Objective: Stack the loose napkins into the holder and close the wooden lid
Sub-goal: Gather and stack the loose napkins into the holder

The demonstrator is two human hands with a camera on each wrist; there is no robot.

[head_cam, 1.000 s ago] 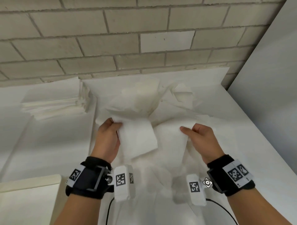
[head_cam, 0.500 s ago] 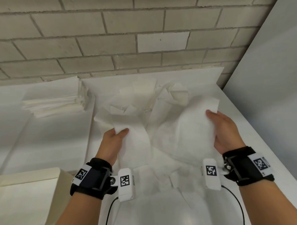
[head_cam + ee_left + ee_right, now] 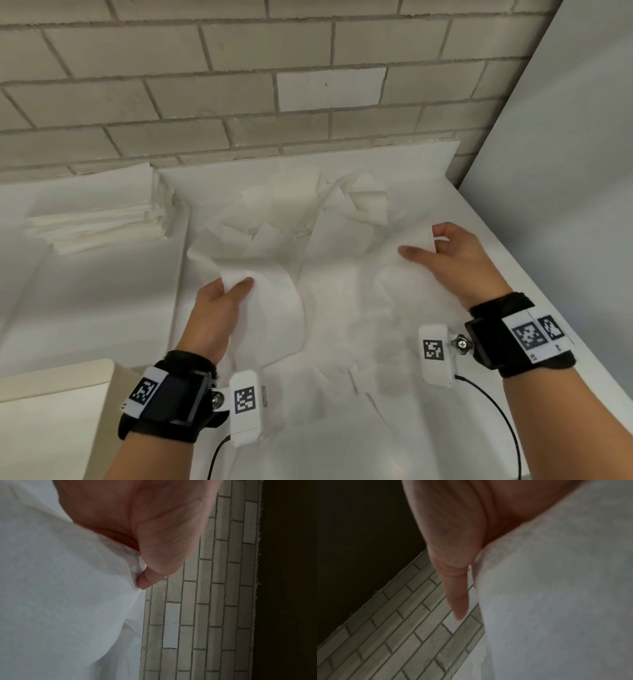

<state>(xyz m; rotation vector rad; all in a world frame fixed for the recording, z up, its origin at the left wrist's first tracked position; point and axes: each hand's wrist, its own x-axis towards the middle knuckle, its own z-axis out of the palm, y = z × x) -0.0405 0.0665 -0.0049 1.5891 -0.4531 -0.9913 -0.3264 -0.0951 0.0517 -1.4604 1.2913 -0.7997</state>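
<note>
A heap of loose white napkins [image 3: 291, 219] lies on the white counter [image 3: 102, 308] in front of me. My left hand [image 3: 236, 287] pinches one napkin [image 3: 270, 318] by its top edge, thumb on top. The left wrist view shows that thumb [image 3: 145, 582] pressed onto the sheet [image 3: 60, 588]. My right hand [image 3: 424, 243] holds a second, wider napkin [image 3: 387, 284] at its far right corner, thumb laid over it and fingers curled behind. In the right wrist view the sheet [image 3: 556, 601] lies against the palm beside the straight thumb [image 3: 458, 601]. A neat napkin stack [image 3: 99, 212] sits at the back left.
A pale cream box-like corner [image 3: 58, 411] shows at the lower left; I cannot tell if it is the holder. A brick wall [image 3: 239, 85] runs along the back. A grey panel [image 3: 565, 171] closes off the right side, near my right hand.
My right hand has swung out to the right and farther back, drawing its napkin wider. My left hand has kept its pinch and shifted only a little.
</note>
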